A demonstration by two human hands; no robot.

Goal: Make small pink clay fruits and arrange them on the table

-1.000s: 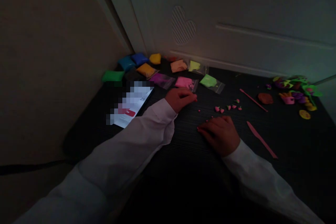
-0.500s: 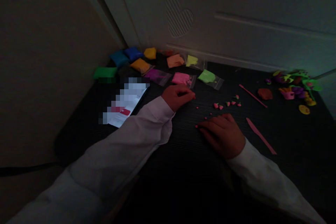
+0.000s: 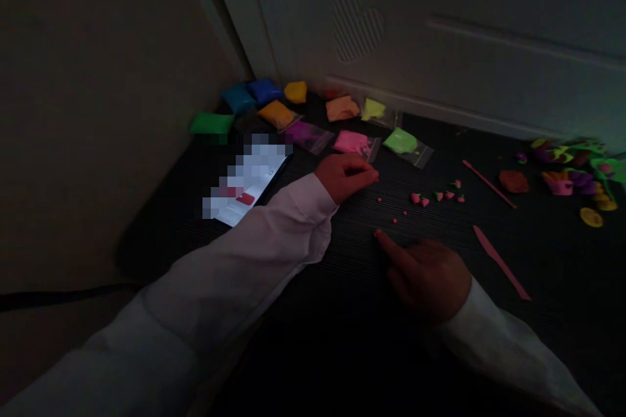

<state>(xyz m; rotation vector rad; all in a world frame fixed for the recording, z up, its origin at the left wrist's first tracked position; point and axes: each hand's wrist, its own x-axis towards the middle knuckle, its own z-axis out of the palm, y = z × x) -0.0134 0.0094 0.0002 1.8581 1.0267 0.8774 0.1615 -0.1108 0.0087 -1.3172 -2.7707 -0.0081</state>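
Observation:
My left hand point(image 3: 345, 177) is closed in a pinch above the dark table, a small reddish-pink bit that looks like clay just showing at its fingertips. Low on the table, my right hand point(image 3: 428, 277) points its index finger forward, with the other fingers curled under. That fingertip rests where a tiny pink ball lies, mostly covered by the finger. Between the hands are more tiny pink clay balls point(image 3: 394, 221). Several small pink clay strawberries with green tops point(image 3: 415, 198) sit to the right of them.
Bags of coloured clay point(image 3: 352, 143) line the back. A lit phone point(image 3: 254, 182) lies by my left forearm. Right of my hands are a pink clay knife point(image 3: 501, 262), a thin pink tool point(image 3: 489, 184), a brownish-red lump point(image 3: 513, 181) and finished clay figures point(image 3: 557, 184).
My right hand has gone from bunched fingers beside a pink ball to a single extended index finger over it. My left hand keeps its pinch. The view has shifted slightly left.

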